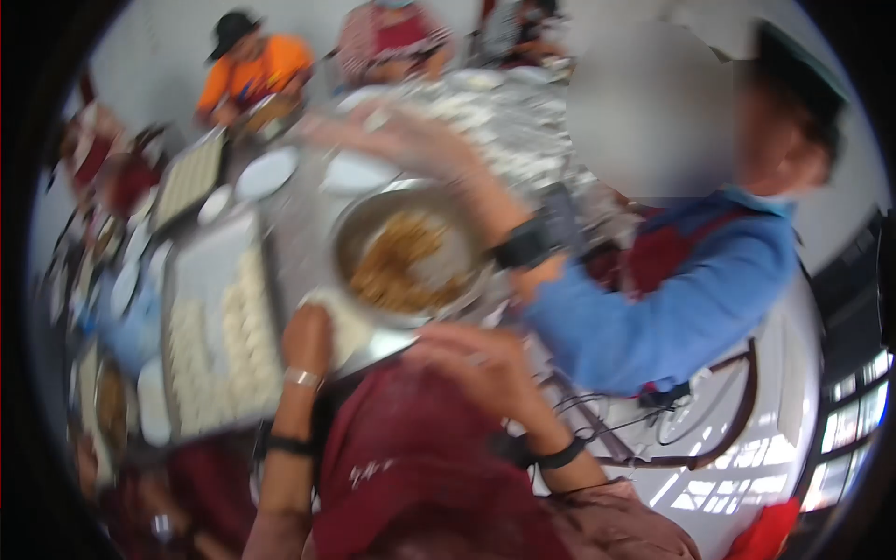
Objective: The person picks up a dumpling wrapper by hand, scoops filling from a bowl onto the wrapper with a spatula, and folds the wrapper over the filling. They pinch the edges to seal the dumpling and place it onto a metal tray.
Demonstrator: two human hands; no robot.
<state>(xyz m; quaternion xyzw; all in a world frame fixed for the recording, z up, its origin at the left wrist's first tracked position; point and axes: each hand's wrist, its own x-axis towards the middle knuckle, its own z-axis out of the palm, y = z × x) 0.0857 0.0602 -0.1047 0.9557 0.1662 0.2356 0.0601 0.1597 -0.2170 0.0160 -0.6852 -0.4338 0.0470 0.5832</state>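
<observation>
At the table's front edge, my left hand [308, 341] is next to a pale, flat patch of what looks like dough [343, 322]. The back of this hand faces me and its fingers are hidden. My right hand [478, 366], blurred, is in front of my dark red apron [411, 457], with its fingers stretched toward the left and nothing visible in them. Just beyond my hands is a metal bowl [347, 210] partly filled with a brown, crumbly filling [401, 266].
A tray [271, 308] of pale dough pieces lies left, with another tray [191, 177] behind it. A co-worker's blurred hand [401, 140] and blue sleeve [653, 308] reach across from the right, above the bowl. White plates [266, 174] and more people are farther back.
</observation>
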